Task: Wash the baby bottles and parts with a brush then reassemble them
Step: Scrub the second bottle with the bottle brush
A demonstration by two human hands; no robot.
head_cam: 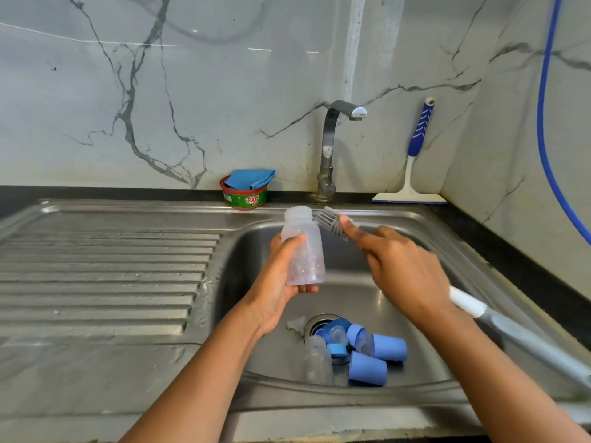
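Clear bottle (304, 251) gripped in left hand (274, 287); right hand (403, 270) grips brush (332, 222), bristles at bottle neck.

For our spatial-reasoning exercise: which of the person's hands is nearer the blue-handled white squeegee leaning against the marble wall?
Right. The right hand, gripping a grey bristle brush, is in front of the squeegee; the left hand, holding a clear plastic bottle, is farther left.

Bristles of brush (332, 223) motion-blurred at neck of bottle (305, 251); contact not determinable. Shaft hidden under right hand (403, 266); handle end cut by right edge. Second bottle (316, 359) in sink blurred, outline faint (small clear part (295, 324) likewise). Drain (319, 321) partly covered by blue caps (367, 367). Hose (543, 123) cut at top and right edges.
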